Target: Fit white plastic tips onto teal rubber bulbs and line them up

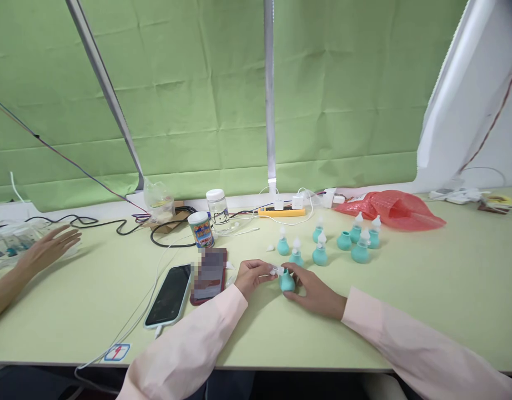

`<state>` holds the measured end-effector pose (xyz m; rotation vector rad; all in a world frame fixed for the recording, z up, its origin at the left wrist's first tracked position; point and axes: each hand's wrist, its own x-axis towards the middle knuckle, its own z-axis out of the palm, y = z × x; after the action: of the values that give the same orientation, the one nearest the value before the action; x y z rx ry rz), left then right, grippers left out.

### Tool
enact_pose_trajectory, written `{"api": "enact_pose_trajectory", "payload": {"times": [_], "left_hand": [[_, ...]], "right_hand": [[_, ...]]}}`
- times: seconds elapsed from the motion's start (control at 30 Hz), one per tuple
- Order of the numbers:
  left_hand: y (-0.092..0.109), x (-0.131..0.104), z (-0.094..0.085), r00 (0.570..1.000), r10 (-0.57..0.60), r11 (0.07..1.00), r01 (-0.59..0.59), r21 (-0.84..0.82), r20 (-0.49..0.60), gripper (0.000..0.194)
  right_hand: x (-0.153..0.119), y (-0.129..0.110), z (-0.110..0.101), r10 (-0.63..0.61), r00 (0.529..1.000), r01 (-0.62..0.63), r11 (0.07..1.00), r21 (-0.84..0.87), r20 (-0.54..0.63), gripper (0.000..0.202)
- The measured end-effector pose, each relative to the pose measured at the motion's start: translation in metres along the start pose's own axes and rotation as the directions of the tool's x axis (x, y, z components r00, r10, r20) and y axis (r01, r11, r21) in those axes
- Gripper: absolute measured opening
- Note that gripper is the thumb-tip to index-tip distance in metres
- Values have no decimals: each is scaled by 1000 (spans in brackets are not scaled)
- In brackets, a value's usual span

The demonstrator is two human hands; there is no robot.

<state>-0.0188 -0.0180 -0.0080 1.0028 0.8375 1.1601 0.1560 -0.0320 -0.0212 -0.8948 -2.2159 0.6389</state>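
Observation:
My right hand point(316, 290) grips a teal rubber squeeze bulb point(287, 282), fingers on its far side and thumb at its near side. Pinched in my left hand point(252, 274) is a small clear plastic nozzle point(277, 270), held against or just beside the bulb's neck; whether it enters the opening I cannot tell. Behind my hands stand several teal bulbs fitted with clear tips, among them a front bulb point(320, 255) and a right-hand bulb point(360, 253). One bare teal bulb point(344, 240) shows no tip. A small whitish piece point(270, 248) lies near the left bulbs.
Two phones, one black-screened point(169, 295) and one red-edged point(209, 278), lie left of my hands. Behind them stand a labelled can point(201, 230) and a clear jar point(218, 214). A yellow power strip point(281, 211), red plastic bag point(397, 210) and cables line the back. Another person's hand point(48, 250) is at left.

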Motion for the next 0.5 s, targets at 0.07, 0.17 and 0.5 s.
{"api": "enact_pose_trajectory", "payload": {"times": [0.07,0.17,0.5], "left_hand": [[0,-1,1,1000,18,1000,-18,9,8,18],[0,-2,3,998,66,996,-67,52,13,20],[-3,-7,7,986,46,947,-95,306,162,28]], "right_hand": [[-2,-1,1,-14,999,14,1000,-11,-30,45],[-3,-3,0,-22,997,17,998,-58,-80,43],[-3,10,6,-52,979,6,974,-227,-198,22]]}}
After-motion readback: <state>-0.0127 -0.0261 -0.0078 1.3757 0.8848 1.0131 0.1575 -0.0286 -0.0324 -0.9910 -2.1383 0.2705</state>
